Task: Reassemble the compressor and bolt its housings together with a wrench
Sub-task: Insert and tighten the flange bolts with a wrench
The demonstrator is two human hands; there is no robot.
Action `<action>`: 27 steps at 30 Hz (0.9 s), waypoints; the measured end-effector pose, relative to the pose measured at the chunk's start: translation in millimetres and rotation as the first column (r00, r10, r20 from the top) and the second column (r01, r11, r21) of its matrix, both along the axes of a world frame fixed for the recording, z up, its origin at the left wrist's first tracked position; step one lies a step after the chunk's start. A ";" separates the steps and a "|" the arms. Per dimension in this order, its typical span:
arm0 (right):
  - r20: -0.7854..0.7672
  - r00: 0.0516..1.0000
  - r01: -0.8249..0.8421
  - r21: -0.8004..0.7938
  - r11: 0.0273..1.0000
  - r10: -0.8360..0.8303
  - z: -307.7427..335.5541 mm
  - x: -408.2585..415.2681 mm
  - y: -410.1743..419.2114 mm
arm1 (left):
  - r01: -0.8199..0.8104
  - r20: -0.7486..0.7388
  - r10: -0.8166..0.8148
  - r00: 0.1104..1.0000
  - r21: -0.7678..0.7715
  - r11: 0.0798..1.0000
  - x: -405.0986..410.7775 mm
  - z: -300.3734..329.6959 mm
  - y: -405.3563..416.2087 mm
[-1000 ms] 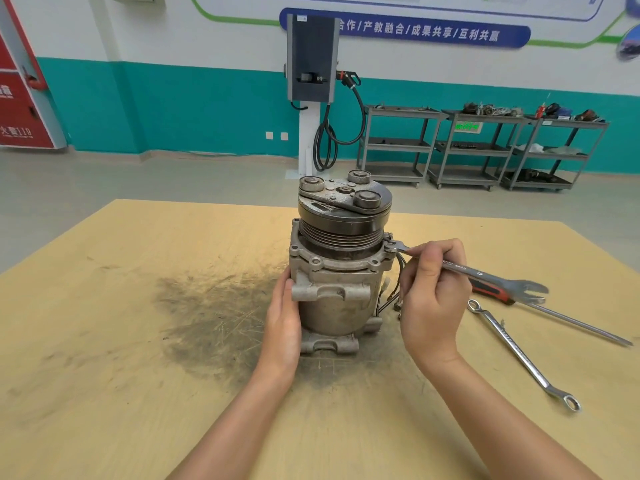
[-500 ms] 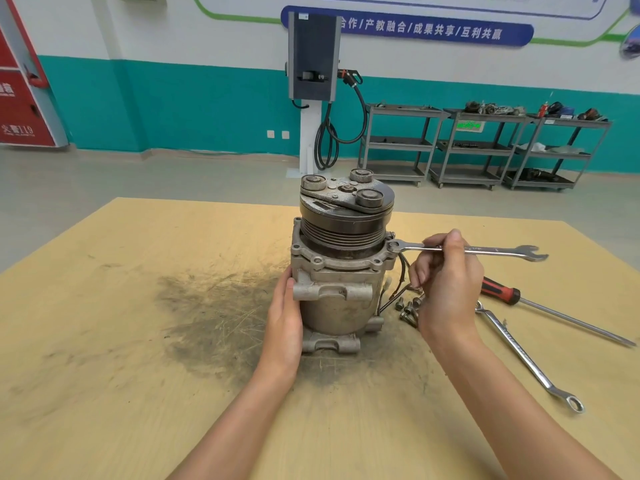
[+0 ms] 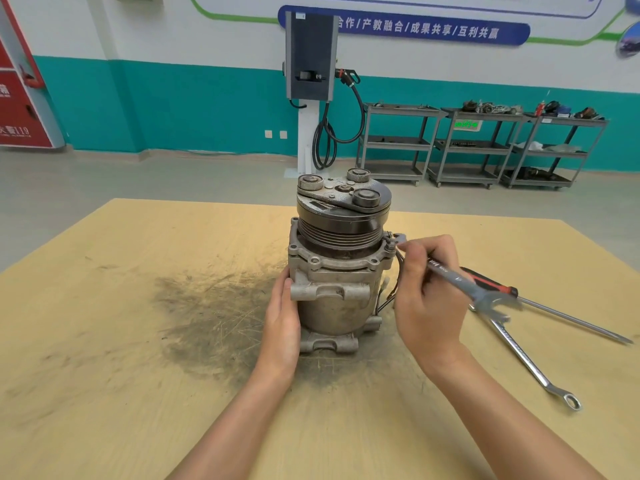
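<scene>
A grey metal compressor [image 3: 337, 271] stands upright mid-table, its black grooved pulley and clutch plate on top. My left hand [image 3: 282, 317] rests flat against the left side of its lower housing. My right hand [image 3: 427, 299] grips a silver wrench [image 3: 460, 280]. The wrench's near end sits on a bolt [image 3: 390, 238] at the right edge of the housing flange. Its open-jaw end points down to the right. Thin wires hang down the compressor's right side, partly hidden by my right hand.
On the wooden table [image 3: 104, 323], a second combination wrench [image 3: 530, 362] and a red-handled screwdriver [image 3: 540, 303] lie to the right. A dark grease smear [image 3: 214, 306] spreads left of the compressor. Metal shelf carts [image 3: 485, 147] and a wall charger [image 3: 310, 57] stand far behind.
My right hand has swung the wrench handle from pointing level to the right down toward me, with its end still on the flange bolt. The left hand has stayed on the housing.
</scene>
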State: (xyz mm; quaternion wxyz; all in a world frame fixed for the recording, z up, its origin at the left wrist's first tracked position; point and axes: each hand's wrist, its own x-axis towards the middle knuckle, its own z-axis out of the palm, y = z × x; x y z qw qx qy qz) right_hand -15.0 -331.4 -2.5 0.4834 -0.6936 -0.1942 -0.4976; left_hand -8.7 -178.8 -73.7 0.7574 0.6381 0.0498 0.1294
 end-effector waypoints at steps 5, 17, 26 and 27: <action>-0.197 0.944 -0.180 0.363 0.914 0.264 20.9 4.6 -8.2 | -0.005 -0.010 0.004 1.000 -0.014 1.000 -0.2 0.3 -0.6; -0.457 0.482 -0.263 0.738 0.621 0.747 27.8 30.5 -45.5 | -0.006 -0.021 0.006 1.000 -0.011 1.000 -4.6 4.1 -1.5; -0.564 0.209 -0.332 0.727 0.601 0.799 45.1 54.4 -47.9 | 0.003 -0.031 -0.003 1.000 -0.013 1.000 -2.1 2.6 -1.4; -0.562 0.211 -0.326 0.731 0.599 0.800 44.1 55.2 -47.3 | 0.004 -0.033 -0.005 0.999 -0.011 1.000 -2.2 2.3 -1.2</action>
